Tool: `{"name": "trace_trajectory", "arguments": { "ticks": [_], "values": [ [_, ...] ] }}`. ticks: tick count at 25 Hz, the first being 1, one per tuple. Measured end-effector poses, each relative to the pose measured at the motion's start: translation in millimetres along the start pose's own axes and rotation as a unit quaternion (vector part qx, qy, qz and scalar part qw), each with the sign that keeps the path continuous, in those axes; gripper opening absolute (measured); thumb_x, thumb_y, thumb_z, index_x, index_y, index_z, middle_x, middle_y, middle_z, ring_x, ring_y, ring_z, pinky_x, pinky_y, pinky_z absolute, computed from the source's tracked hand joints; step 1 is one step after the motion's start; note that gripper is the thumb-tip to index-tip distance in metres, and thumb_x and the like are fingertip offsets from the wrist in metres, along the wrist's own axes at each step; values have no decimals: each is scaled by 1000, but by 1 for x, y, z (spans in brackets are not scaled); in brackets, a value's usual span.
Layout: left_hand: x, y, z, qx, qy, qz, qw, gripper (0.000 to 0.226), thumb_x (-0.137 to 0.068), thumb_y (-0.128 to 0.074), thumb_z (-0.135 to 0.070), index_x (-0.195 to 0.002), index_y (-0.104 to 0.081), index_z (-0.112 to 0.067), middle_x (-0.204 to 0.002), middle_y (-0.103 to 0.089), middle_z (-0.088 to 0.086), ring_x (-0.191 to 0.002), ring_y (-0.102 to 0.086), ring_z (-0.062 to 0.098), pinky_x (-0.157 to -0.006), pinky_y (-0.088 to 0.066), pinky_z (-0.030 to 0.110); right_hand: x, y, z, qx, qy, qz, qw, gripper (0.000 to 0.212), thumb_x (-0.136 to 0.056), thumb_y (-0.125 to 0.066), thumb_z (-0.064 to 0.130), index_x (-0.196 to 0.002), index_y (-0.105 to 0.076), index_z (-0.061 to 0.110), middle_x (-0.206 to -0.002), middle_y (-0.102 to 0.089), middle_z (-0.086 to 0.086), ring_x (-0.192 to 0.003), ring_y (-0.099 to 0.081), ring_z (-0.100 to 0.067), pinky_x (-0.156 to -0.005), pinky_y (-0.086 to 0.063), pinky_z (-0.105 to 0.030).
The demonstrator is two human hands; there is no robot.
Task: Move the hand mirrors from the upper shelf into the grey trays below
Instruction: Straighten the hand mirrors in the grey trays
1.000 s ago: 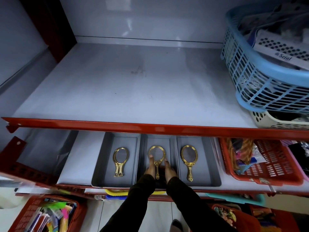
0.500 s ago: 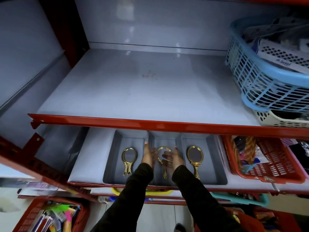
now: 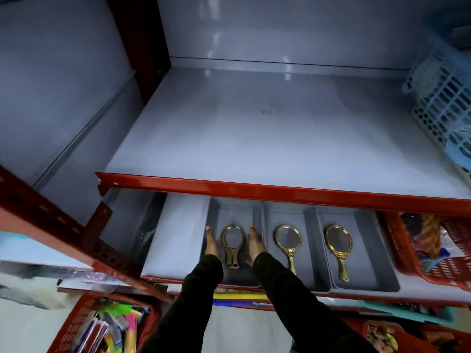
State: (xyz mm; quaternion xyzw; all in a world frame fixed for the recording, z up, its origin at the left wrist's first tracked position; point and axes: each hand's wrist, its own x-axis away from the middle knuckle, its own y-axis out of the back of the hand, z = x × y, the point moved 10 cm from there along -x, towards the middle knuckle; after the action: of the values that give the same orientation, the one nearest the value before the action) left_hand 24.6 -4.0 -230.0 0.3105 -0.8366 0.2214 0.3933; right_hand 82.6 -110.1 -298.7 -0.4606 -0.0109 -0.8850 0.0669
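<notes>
Three grey trays stand side by side on the lower shelf: the left tray (image 3: 235, 210), the middle tray (image 3: 309, 266) and the right tray (image 3: 369, 250). Each holds one gold hand mirror lying flat, handle toward me: the left mirror (image 3: 231, 247), the middle mirror (image 3: 288, 242), the right mirror (image 3: 339, 247). My left hand (image 3: 212, 244) and my right hand (image 3: 255, 244) reach into the left tray, one on each side of its mirror, fingers straight and holding nothing. The upper shelf (image 3: 254, 138) shows no mirrors.
A blue lattice basket (image 3: 443, 108) sits at the upper shelf's right end. A red basket (image 3: 430, 250) with goods stands right of the trays. The red shelf lip (image 3: 280, 187) overhangs the trays. Below left is a red crate (image 3: 107, 324) of colourful items.
Both hands moved from the middle tray to the left tray and now flank its mirror. The view has shifted left and closer.
</notes>
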Motion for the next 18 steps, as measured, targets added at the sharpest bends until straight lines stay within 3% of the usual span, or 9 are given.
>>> {"name": "trace_trajectory", "arguments": {
  "ticks": [1, 5, 10, 15, 18],
  "values": [
    [-4, 3, 2, -3, 8, -4, 1000, 74, -99, -13, -53, -150, -21, 0, -156, -25, 20, -145, -23, 31, -117, -20, 36, -7, -4, -6, 1, -11, -6, 1000, 115, -61, -45, 86, -149, -36, 12, -155, -38, -16, -141, -38, -34, -118, -29, -48],
    [-10, 2, 7, 6, 38, 16, 999, 73, -99, -15, -52, -147, -29, 0, -151, -33, 22, -142, -31, 34, -114, -27, 40, 5, -14, -4, -34, -19, -13, 999, 77, -91, -45, 60, -147, -37, 8, -149, -44, -20, -135, -44, -36, -112, -38, -47],
    [-22, 2, 13, -14, 51, 48, 997, 77, -96, -18, -58, -144, -37, -1, -145, -42, 27, -135, -41, 36, -107, -34, 41, 1, -21, -10, -63, -17, -10, 998, 66, -92, -50, 54, -138, -46, 8, -136, -54, -24, -105, -53, -32, -102, -46, -48],
    [-44, 9, 25, -9, 53, 33, 998, 91, -85, -28, -75, -145, -39, -8, -138, -49, 28, -124, -51, 40, -101, -42, 48, -7, -27, -19, -83, -26, -10, 996, 74, -85, -53, 63, -138, -47, 11, -133, -57, -24, -119, -55, -39, -104, -46, -53],
    [-44, 8, 26, 0, 43, 35, 998, 88, -86, -28, -73, -143, -40, -7, -138, -50, 27, -124, -52, 38, -97, -45, 44, -1, -22, -16, -63, -10, -9, 998, 68, -90, -49, 58, -141, -44, 12, -139, -52, -23, -127, -50, -39, -107, -44, -51]
  ]
}}
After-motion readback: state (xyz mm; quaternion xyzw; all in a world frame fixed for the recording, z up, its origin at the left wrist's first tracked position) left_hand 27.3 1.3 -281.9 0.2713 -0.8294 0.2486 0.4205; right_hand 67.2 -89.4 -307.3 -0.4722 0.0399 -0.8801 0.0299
